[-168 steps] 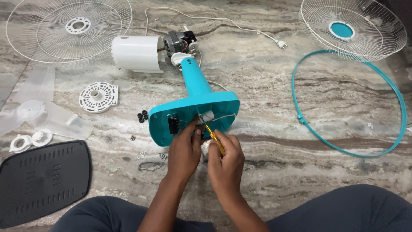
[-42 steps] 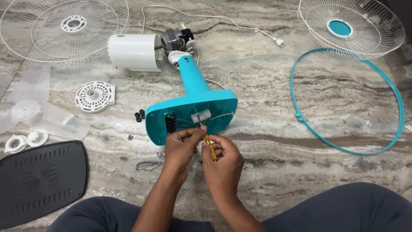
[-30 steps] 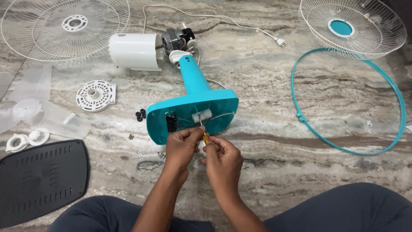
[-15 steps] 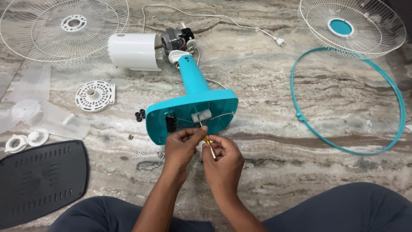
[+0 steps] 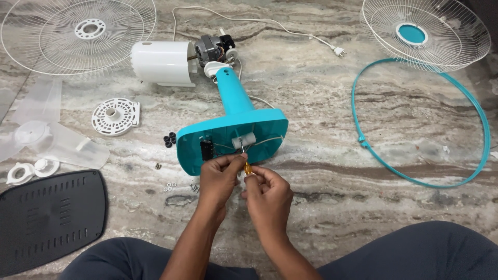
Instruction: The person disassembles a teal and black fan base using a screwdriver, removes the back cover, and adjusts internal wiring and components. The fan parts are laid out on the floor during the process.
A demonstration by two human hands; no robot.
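your left hand (image 5: 220,176) and right hand (image 5: 267,193) both pinch a small screwdriver (image 5: 245,162) with a yellow handle, its tip up against the white block (image 5: 243,140) inside the open underside of the teal base (image 5: 231,137), which lies on its side on the marble floor (image 5: 321,103). if the tip slips off, it could nick the thin wires beside the block, since they run right past it. the loose screws (image 5: 193,187) and washers (image 5: 169,186) lie bare on the floor by your left wrist, in no tray, so a knee could scatter them. the base shell holds the block, a black switch (image 5: 206,149) and wiring. the black cover (image 5: 49,218) lies further left.
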